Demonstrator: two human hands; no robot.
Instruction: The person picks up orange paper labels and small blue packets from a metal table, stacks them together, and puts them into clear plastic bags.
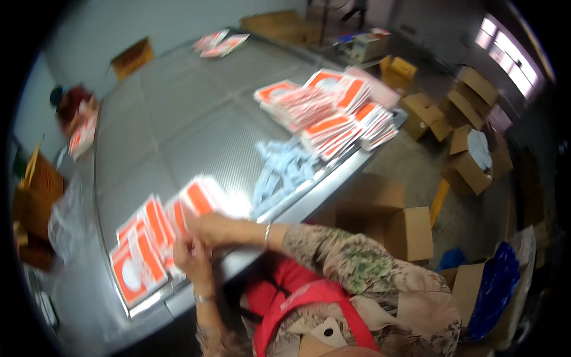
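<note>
Both my hands meet at the near left corner of a large metal-topped table [178, 128]. My left hand [193, 259] is closed, its fingertips drawn together by my right hand. My right hand [217, 230] reaches across from the right with curled fingers, somewhat smeared by motion. What either holds is hidden. Just beyond my right hand is a blurred orange-and-white flat packet [202, 195]. To the left of my hands, overlapping orange-and-white packets [140, 259] lie spread at the corner.
Large stacks of similar packets [333, 110] rest at the table's right edge, beside crumpled light-blue cloth strips [282, 169]. More packets [220, 44] lie at the far end. Another person [74, 110] works at the left edge. Open cardboard boxes [425, 116] stand on the floor at right.
</note>
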